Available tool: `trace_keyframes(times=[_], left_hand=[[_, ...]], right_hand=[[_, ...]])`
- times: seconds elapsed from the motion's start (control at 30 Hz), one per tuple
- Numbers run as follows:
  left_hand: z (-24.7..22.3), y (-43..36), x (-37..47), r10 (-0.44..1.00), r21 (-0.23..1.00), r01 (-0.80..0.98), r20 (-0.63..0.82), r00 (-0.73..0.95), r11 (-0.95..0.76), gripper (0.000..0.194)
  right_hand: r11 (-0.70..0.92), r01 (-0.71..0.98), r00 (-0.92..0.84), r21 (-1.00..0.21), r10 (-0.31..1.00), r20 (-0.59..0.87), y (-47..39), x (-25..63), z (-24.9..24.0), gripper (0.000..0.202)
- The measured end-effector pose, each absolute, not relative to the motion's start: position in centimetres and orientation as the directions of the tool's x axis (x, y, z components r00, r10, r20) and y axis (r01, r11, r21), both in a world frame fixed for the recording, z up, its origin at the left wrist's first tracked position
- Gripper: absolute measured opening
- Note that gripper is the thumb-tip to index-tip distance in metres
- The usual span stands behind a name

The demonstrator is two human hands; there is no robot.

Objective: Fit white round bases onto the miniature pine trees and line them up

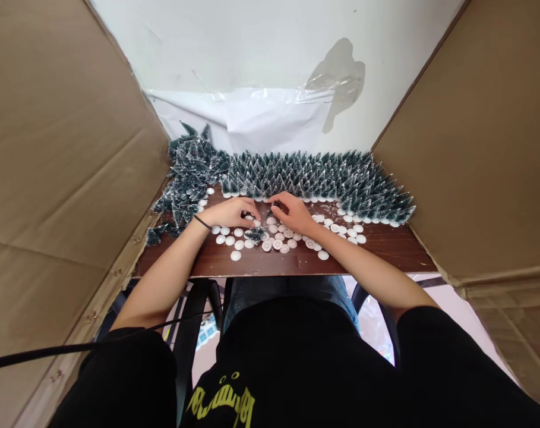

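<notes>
My left hand (234,212) is over the middle of the brown table (198,261), its fingers curled close to white round bases (238,245); what they hold, if anything, is too small to tell. To its right, my right hand (293,214) has thumb and fingers pinched at a small dark piece that I cannot make out. A small frosted green tree (255,235) lies on its side among the bases, just below my left hand. Behind both hands, many frosted trees (296,172) stand upright on white bases in tight rows.
A loose heap of trees (192,166) lies at the table's left. Brown sheets form walls on the left (65,148) and right (483,148); a white wall (261,47) rises behind. A black cable (42,352) crosses the lower left.
</notes>
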State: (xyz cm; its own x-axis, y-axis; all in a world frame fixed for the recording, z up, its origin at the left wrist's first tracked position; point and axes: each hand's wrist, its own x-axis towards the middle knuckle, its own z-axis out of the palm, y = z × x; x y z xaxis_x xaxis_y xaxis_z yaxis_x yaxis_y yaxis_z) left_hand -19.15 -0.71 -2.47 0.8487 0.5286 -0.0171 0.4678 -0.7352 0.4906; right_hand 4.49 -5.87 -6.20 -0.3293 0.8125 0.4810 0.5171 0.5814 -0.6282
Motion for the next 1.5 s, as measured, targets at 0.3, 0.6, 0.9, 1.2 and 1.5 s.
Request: trace_keyframes(times=[0.3,0.6,0.9,1.2,1.5], left_hand=[[-2.9,-0.9,-18.7,0.566,0.452,0.498,0.019,0.824,-0.740,0.023],[-2.5,-1.4,-18.4,0.585,0.472,0.484,0.087,0.806,-0.737,0.023],[-3.2,-1.5,-17.9,0.626,0.459,0.515,0.123,0.770,-0.724,0.028],[-3.0,-1.9,-17.5,0.701,0.634,0.495,0.108,0.705,-0.595,0.033],[-2.7,-2.2,-17.1,0.752,0.786,0.436,0.056,0.656,-0.439,0.030]], right_hand=[[0.583,0.541,-0.316,-0.606,0.809,0.495,-6.0,4.5,-6.1,0.021],[0.579,0.536,-0.305,-0.614,0.811,0.499,-6.1,4.4,-5.9,0.022],[0.605,0.508,-0.311,-0.614,0.793,0.524,-6.0,4.4,-6.0,0.021],[0.655,0.466,-0.312,-0.595,0.751,0.582,-5.9,4.4,-6.1,0.003],[0.649,0.452,-0.220,-0.612,0.746,0.629,-6.2,4.3,-5.8,0.003]])
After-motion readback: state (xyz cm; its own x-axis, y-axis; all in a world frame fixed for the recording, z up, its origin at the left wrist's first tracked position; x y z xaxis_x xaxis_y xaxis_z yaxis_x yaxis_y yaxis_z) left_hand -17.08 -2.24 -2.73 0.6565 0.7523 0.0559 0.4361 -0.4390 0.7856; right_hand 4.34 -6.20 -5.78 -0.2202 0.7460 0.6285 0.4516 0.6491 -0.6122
